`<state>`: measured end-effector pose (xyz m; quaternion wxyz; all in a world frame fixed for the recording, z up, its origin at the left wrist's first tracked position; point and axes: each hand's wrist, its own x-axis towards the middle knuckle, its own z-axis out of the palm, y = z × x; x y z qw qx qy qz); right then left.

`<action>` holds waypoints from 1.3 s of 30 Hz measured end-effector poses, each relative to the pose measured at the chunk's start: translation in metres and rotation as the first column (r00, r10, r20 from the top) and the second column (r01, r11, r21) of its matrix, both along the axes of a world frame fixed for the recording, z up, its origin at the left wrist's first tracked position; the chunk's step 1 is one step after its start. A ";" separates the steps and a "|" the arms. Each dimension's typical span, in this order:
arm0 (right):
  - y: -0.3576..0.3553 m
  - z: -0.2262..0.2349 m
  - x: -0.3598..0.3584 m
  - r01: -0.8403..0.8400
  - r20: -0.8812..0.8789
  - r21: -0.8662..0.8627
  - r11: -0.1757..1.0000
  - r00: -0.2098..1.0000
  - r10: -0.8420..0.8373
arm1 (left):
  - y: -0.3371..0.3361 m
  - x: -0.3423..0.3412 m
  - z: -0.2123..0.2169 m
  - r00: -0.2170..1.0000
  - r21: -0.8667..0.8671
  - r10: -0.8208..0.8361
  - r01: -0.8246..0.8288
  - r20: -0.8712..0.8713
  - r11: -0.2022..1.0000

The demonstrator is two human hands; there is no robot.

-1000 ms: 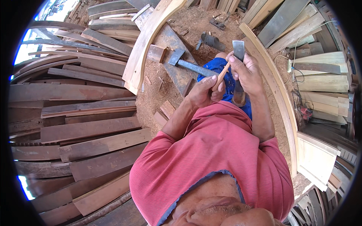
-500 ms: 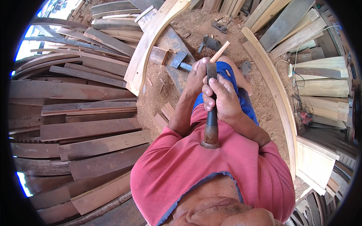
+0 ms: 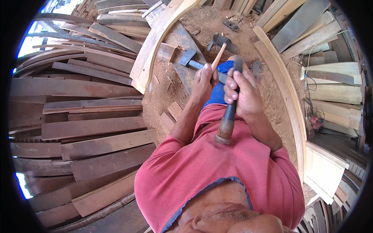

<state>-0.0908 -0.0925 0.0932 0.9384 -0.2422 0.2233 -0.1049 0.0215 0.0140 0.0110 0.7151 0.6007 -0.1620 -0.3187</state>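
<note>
In front of my lap, my left hand (image 3: 204, 82) is closed round a slim, pointed wooden stick (image 3: 219, 56) that juts up from the fist. My right hand (image 3: 246, 92) grips a chisel (image 3: 225, 126). Its dark handle end rests against or just above my red shirt, and its flat blade points away from me, blurred at the tip. The two hands are a short gap apart. Just beyond my left hand lies a hammer (image 3: 187, 57) with a dark metal head, its handle running toward my blue-clothed thigh (image 3: 219, 93).
A curved pale wooden piece (image 3: 155, 46) stands at the left, over a worn grey plank (image 3: 182, 37). Another long curved piece (image 3: 281, 77) arcs down the right. Stacked boards (image 3: 93, 128) fill the left side. Sawdust covers the floor (image 3: 268, 108), with a dark hand plane (image 3: 230, 25) farther off.
My hands have moved apart: the right one went rightward with the chisel, tilting it, and the chisel blade has come away from the wooden stick. The left hand still holds the stick, now more upright.
</note>
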 end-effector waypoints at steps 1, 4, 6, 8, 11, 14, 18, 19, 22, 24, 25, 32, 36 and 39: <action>0.003 -0.007 0.006 -0.039 0.051 0.029 0.999 0.998 0.038 | -0.011 0.005 0.005 1.000 -0.007 0.030 -0.030 0.006 1.000; 0.016 -0.017 0.014 -0.151 0.093 0.083 0.985 0.985 0.143 | -0.031 0.016 0.020 0.998 -0.076 -0.037 0.033 -0.050 0.997; 0.023 -0.012 0.011 -0.141 0.048 -0.006 0.990 0.989 0.141 | -0.034 0.018 0.026 0.989 -0.107 -0.128 0.120 -0.071 0.987; 0.025 0.000 0.004 -0.121 0.041 -0.059 0.991 0.992 0.123 | -0.025 0.013 0.024 0.981 -0.089 -0.185 0.179 -0.066 0.980; 0.016 0.020 -0.013 -0.077 0.072 -0.094 0.993 0.994 0.084 | 0.008 0.001 0.009 0.915 0.096 -0.263 0.245 0.305 0.965; 0.005 0.029 -0.031 0.014 0.104 -0.280 0.960 0.994 0.016 | 0.037 -0.019 -0.011 0.940 -0.010 -0.341 0.341 -0.006 0.940; -0.005 0.010 -0.014 0.016 0.029 -0.049 0.999 0.999 -0.015 | 0.031 -0.021 -0.020 0.894 -0.330 -0.219 0.086 -0.392 0.940; -0.006 0.004 -0.005 0.038 -0.036 0.045 0.998 0.999 -0.037 | 0.020 -0.014 -0.017 0.892 -0.342 -0.195 0.048 -0.408 0.938; 0.003 -0.006 0.008 -0.108 0.045 0.099 0.989 0.994 0.104 | -0.014 0.003 0.004 0.916 -0.201 -0.068 -0.014 -0.396 0.980; 0.012 -0.008 0.007 -0.203 0.051 0.039 0.979 0.978 0.200 | -0.025 0.012 0.019 0.961 -0.047 -0.071 0.061 -0.266 0.997; 0.017 -0.008 0.003 -0.192 0.068 -0.034 0.981 0.979 0.194 | -0.028 0.014 0.025 0.976 -0.039 -0.124 0.119 -0.180 0.992; 0.024 -0.006 -0.007 -0.183 0.003 -0.079 0.980 0.983 0.184 | -0.013 0.010 0.016 0.950 -0.022 -0.256 0.257 -0.179 0.966; 0.011 0.023 -0.023 -0.018 0.003 -0.182 0.983 1.000 0.019 | 0.013 -0.009 0.001 0.915 -0.022 -0.402 0.402 -0.023 0.916; -0.001 0.040 -0.048 0.133 0.216 -0.376 0.917 0.975 -0.053 | 0.037 -0.038 -0.009 0.842 0.104 -0.317 0.397 -0.435 0.912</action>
